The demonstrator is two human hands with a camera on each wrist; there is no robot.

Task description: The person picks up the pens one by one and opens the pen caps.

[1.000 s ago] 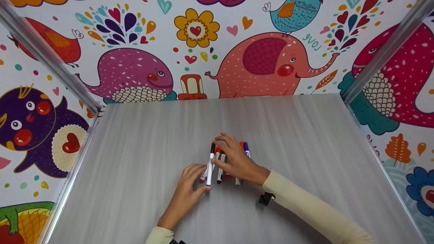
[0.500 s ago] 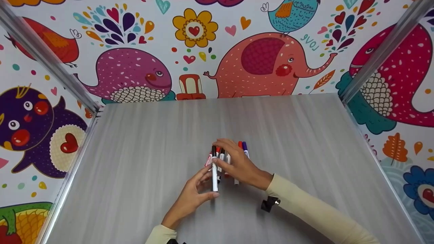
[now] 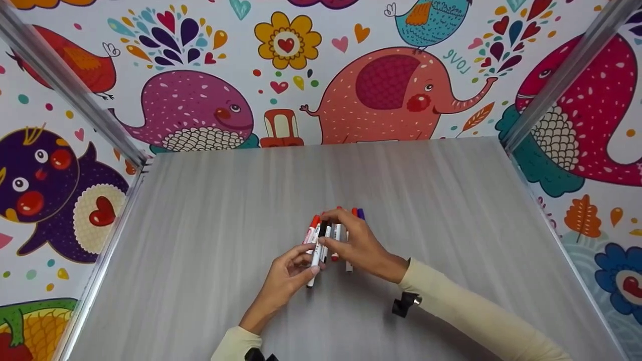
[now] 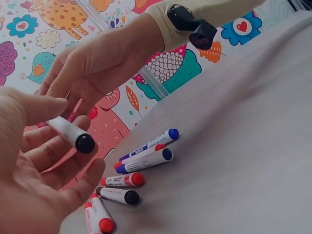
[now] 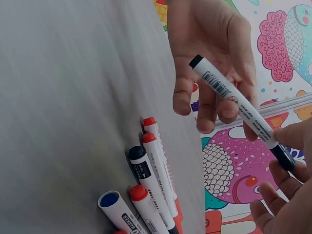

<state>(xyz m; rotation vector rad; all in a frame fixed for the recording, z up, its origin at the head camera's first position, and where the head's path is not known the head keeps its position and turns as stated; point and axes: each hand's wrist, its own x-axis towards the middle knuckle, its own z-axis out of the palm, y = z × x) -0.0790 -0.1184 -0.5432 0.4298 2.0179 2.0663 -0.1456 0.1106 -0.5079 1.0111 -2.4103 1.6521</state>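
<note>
A white marker with a black cap (image 5: pixel 243 109) is raised over the table, slanting between both hands. My right hand (image 3: pixel 366 248) pinches its capped end between thumb and fingers. Lower on the barrel, my left hand (image 3: pixel 282 281) holds it with thumb and fingertips; the marker's black tail end (image 4: pixel 85 143) points toward the left wrist camera. Beneath and beside the hands lie several other markers: red-capped markers (image 5: pixel 156 151), a black marker (image 4: pixel 119 195) and blue markers (image 4: pixel 151 144). The right hand hides part of this row in the head view.
The markers lie on a grey wood-grain table (image 3: pixel 225 200). Behind it stands a wall with cartoon animals (image 3: pixel 381 95). Metal posts (image 3: pixel 556 85) rise at the back corners. Black wrist cameras (image 3: pixel 406 304) sit at both sleeves.
The held black-capped marker has shifted slightly right and tilted, its lower end swinging left. My left thumb and fingers have closed onto its barrel. The right hand has moved a little right.
</note>
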